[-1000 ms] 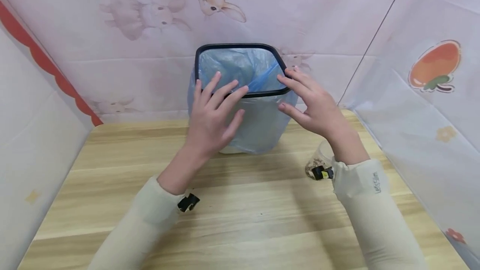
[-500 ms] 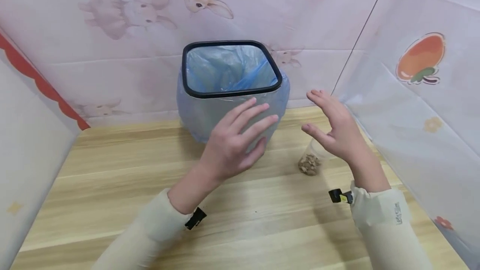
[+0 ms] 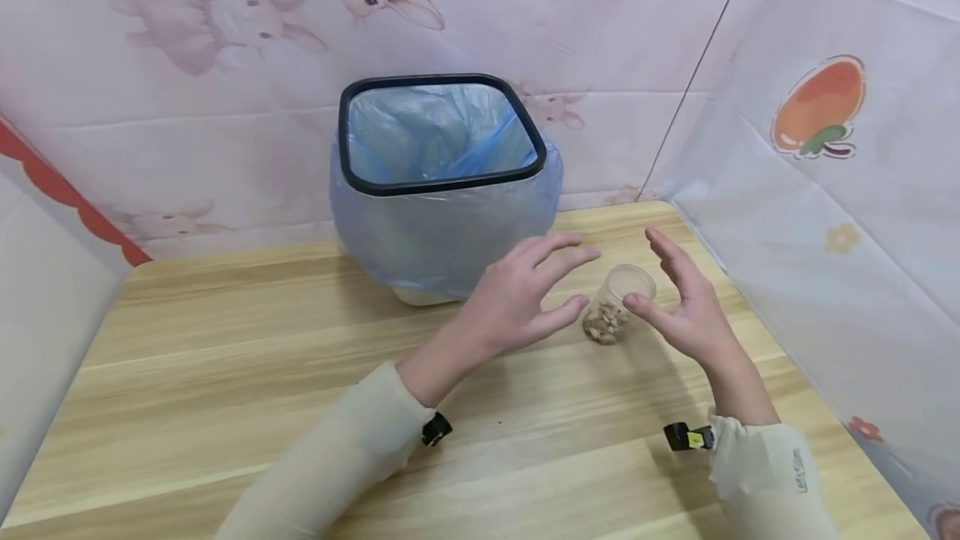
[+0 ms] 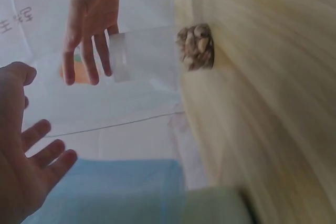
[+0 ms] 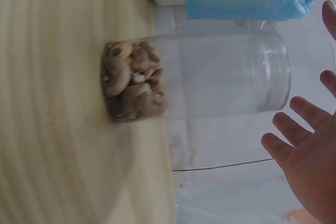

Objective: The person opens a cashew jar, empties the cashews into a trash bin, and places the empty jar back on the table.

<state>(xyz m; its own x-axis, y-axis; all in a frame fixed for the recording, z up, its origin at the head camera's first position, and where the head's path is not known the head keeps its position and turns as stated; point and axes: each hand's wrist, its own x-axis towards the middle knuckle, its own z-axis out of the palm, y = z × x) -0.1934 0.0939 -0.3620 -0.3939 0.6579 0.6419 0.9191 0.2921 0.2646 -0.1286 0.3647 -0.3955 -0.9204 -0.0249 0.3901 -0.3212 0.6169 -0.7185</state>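
A clear plastic jar [image 3: 618, 300] stands upright on the wooden table, its bottom filled with brown nut-like pieces [image 5: 134, 80], some curved like cashews. To the jar's left is my left hand [image 3: 525, 294], fingers and thumb spread and holding nothing. On the other side, close to the jar's rim, my right hand [image 3: 686, 315] has its thumb and fingers apart. In the head view the right thumb overlaps the jar; whether it touches cannot be told. The left wrist view shows the left hand [image 4: 26, 150] apart from the jar.
A bin [image 3: 442, 232] with a black rim and a blue plastic liner [image 3: 420, 127] stands at the back of the table [image 3: 225, 407], left of the jar. Printed cloth walls [image 3: 750, 215] close in the back and sides.
Both hands have come away from the bin's rim. The left hand has moved right and down towards the jar; the right hand has lowered beside it. The view has shifted rightward.
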